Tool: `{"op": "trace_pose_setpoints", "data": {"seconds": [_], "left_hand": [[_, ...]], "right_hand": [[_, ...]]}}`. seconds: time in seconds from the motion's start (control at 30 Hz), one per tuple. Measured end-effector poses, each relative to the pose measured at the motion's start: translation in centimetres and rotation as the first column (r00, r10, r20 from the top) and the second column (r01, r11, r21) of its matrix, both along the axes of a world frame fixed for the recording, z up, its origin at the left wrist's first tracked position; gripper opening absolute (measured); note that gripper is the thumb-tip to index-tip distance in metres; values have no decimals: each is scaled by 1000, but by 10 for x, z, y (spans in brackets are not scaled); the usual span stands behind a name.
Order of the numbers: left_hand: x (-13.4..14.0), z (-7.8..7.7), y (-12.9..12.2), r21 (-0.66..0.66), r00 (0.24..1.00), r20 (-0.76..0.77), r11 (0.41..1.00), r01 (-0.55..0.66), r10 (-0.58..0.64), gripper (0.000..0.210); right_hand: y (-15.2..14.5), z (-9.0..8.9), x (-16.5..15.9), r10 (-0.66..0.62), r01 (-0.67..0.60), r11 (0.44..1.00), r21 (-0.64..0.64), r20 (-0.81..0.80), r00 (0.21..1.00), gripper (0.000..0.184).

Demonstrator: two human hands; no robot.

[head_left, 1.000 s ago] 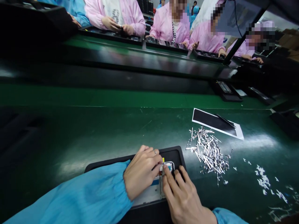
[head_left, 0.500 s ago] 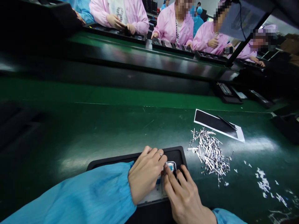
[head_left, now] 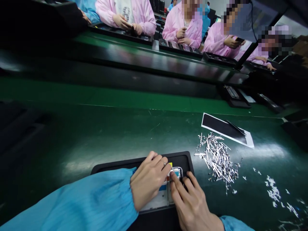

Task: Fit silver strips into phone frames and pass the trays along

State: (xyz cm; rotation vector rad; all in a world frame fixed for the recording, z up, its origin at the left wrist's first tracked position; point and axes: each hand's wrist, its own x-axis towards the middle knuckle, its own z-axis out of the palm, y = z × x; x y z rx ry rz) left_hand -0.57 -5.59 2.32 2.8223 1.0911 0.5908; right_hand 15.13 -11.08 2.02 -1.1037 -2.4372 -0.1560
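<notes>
A phone housing (head_left: pixel 156 204) with a silvery rim and a grey back plate lies in a black tray (head_left: pixel 108 166) in front of me. Blue, orange and yellow patches show on its upper part. My left hand (head_left: pixel 149 181), wearing a ring, is closed over the upper left of the housing, its fingertips hidden. From the right, my right hand (head_left: pixel 192 200) touches the housing near its top with an outstretched index finger. Its other fingers are apart, bent beside the right edge, and its thumb is out of sight. Any small part between the hands is hidden.
Right of the tray lies a heap of thin silvery strips (head_left: pixel 219 158). Beyond it is a black sheet with a white border (head_left: pixel 220 127), dark tweezers (head_left: pixel 235 127) on top. Small white scraps (head_left: pixel 273 189) lie farther right. Co-workers in pink (head_left: pixel 131 16) sit across the line.
My left hand has shifted slightly, uncovering a yellow patch and more of the housing. My right index finger remains near its top. Across the line, co-workers' hands have moved.
</notes>
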Motion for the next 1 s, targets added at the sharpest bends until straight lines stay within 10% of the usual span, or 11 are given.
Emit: {"op": "trace_pose_setpoints", "data": {"seconds": [0.3, 0.53, 1.0], "left_hand": [[4, -1, -1, 217, 999, 27, 976, 13, -19, 38], [1, 8, -6, -121, 997, -12, 990, -77, 76, 29], [0, 4, -10, -164, 987, 50, 976, -142, 152, 29]], "right_hand": [[-1, 0, -3, -31, 31, 999, -11, -25, 999, 36], [3, 5, 0, -10, 10, 1000, -29, 1, 1000, 35], [3, 3, -1, -21, 21, 1000, -17, -13, 1000, 33]]}}
